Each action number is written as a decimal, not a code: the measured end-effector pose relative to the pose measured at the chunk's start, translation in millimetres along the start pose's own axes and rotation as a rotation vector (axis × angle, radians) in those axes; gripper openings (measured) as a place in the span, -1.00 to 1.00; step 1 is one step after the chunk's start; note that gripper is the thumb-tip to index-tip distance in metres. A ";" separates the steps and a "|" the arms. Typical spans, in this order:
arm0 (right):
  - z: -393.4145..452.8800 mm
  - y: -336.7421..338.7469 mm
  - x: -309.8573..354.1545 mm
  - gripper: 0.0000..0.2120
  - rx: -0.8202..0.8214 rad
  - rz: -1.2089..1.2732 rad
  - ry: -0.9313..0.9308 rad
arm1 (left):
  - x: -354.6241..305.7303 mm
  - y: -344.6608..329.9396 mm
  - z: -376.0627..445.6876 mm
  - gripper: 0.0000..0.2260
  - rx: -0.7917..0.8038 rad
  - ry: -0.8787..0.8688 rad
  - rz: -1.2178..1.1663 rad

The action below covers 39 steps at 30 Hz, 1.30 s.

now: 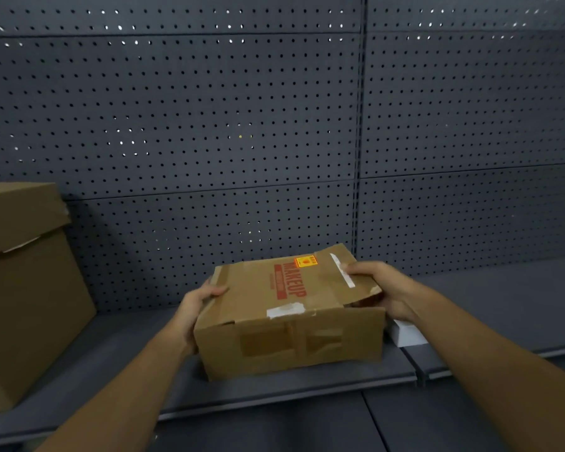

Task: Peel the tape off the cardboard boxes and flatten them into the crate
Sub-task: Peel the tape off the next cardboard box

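Both hands grasp the box (pixel 287 318), on the shelf (pixel 490 295) at frame centre-low. Left hand (pixel 194 308) curls round its 9 o'clock edge; right hand (pixel 380 288) grips the raised top flap at 3 o'clock. Brown tape (pixel 294 342) crosses the near face, white tape (pixel 286 309) sits on the top edge. Bigger box (pixel 26 288) stands at 9 o'clock, well apart. White block (pixel 405 332) lies just beside, at 3 o'clock. Pegboard (pixel 209 125) behind.

Two bare forearms reach in from the bottom edge, with no sleeve showing on either up to where they leave the picture. The left hand (pixel 198 305) and the right hand (pixel 384 290) are ungloved. Neither wrist nor any visible finger carries a watch, band or ring. The nails are too small to make out.
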State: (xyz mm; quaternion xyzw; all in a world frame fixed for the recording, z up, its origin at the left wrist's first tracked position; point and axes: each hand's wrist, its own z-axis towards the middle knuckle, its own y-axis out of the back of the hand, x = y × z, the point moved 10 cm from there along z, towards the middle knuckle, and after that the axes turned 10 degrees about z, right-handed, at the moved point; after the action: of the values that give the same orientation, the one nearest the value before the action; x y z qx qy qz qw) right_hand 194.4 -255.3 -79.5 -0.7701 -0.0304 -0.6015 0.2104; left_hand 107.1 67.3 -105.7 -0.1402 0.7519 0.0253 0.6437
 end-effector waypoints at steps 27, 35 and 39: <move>32.9 -0.3 -16.3 -0.52 -0.163 -0.140 0.007 | 6.5 15.7 11.9 -0.76 0.025 0.157 0.244; 9.1 -2.7 -29.3 -0.26 -0.157 -0.160 -0.041 | 4.4 9.7 6.9 -0.64 -0.072 0.113 0.749; 0.4 -1.3 -39.4 -0.38 -0.204 -0.346 0.041 | 18.0 5.7 1.7 -0.44 -0.177 0.079 0.991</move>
State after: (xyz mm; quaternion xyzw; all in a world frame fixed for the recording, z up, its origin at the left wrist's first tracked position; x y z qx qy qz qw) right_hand 183.5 -245.9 -116.3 -0.7582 -0.0967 -0.6443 0.0256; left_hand 105.0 70.0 -124.3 0.1786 0.7470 0.3862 0.5108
